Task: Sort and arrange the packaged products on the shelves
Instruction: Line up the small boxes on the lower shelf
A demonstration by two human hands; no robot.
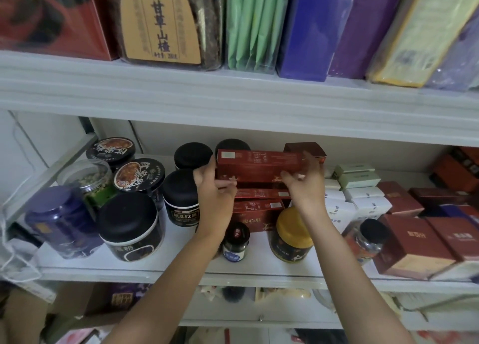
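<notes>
A long red box (259, 166) is held level over the middle of the white shelf (181, 266). My left hand (215, 188) grips its left end, thumb behind and fingers curled under the front. My right hand (305, 180) grips its right end the same way. The box sits on top of two similar red boxes (256, 209) stacked flat beneath it. A smaller dark red box (304, 148) stands behind its right end.
Black-lidded jars (129, 224) and a clear jar (88, 177) crowd the shelf's left. A yellow-lidded jar (291, 234) and a small bottle (236, 241) stand in front. White boxes (363, 196) and maroon boxes (414, 242) fill the right. Large packages line the upper shelf (233, 94).
</notes>
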